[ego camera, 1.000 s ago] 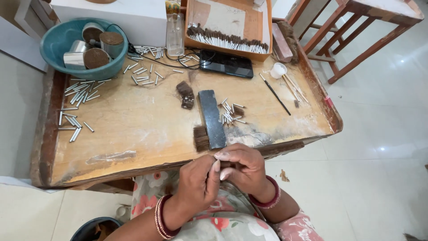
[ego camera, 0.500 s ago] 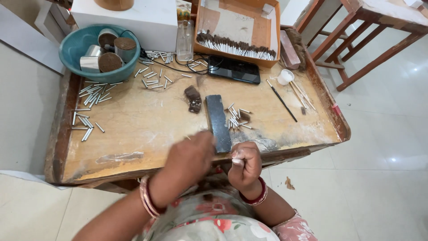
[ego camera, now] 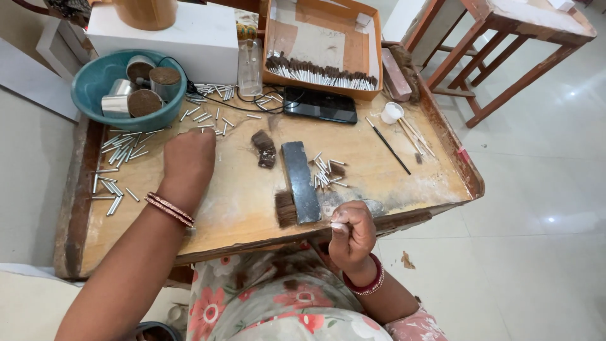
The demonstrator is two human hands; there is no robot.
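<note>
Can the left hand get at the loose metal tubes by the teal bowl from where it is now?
Probably yes. The left hand is already out over the table, among the scattered tubes just below the bowl. Nothing lies between hand and tubes, and the right hand sits clear at the near edge.

There is only one view, from the camera on my head, so no second view shares anything with it. It looks steeply down and forward over my lap onto the wooden worktable (ego camera: 240, 208), which fills the middle of the picture. The near edge of the table runs just above my floral clothes at 6 o'clock, and the far edge, with the white box (ego camera: 189, 35), lies at 12 o'clock. The camera is close, about at the reach of my arms: my left hand (ego camera: 188, 155) shows at 9 o'clock and my right hand (ego camera: 351, 230) near 5 o'clock. The tiled floor (ego camera: 536, 208) fills the side at 3 o'clock.
</note>
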